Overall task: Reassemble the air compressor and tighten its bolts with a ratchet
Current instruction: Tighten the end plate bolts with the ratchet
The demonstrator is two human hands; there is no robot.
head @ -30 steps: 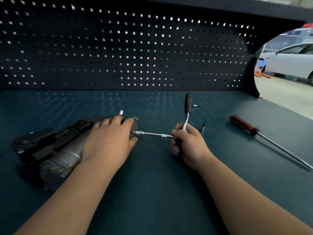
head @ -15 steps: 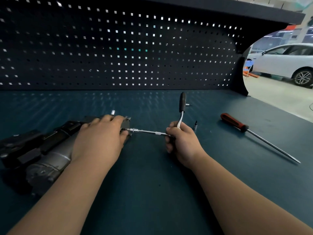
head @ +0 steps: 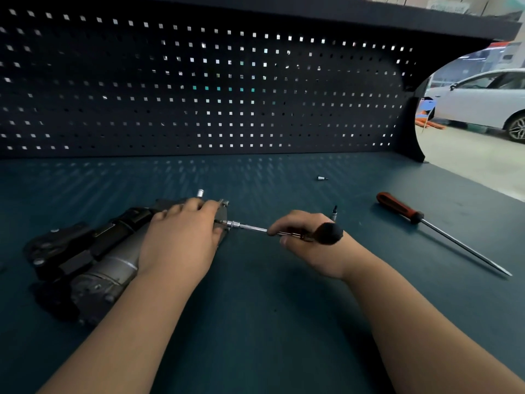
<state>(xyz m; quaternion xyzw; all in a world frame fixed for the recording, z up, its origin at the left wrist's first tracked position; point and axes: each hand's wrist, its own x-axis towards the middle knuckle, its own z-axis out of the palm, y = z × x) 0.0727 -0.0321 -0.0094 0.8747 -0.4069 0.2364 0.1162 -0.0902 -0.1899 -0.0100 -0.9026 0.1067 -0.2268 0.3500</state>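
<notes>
Head view: ratchet engaged at compressor end, tightening under way

Item, task object: air compressor (head: pixel 93 251), lying on its side at lower left of the frame on the bench top (head: pixel 255 322). Housing parts appear joined; whether all are seated cannot be told.

Item, left hand (head: pixel 181 234): laid over the compressor's right end, fingers bent over the far edge and thumb at the near side, gripping it to brace the unit.

Item, right hand (head: pixel 309 245): at frame centre, fingers curled round the ratchet (head: pixel 252 227). The extension shaft runs leftward to a bolt on the end face, just beside the left thumb. The black handle knob points toward the camera, above the wrist.

Progress, as judged: reassembly looks largely done and bolt tightening is in hand. How many bolts are finished cannot be told. A silver stud (head: pixel 200 192) stands proud behind the left hand.

Change since earlier frames: the ratchet handle, then upright and pointing toward the pegboard (head: pixel 199 89), has swung down toward the viewer, about a quarter stroke. The left hand stays in place.

Loose items: red-handled screwdriver (head: pixel 403 209) at right; one small bit (head: pixel 334 211) standing just beyond the right hand; another bit (head: pixel 322 178) farther back; white car (head: pixel 483 100) at upper right
</notes>
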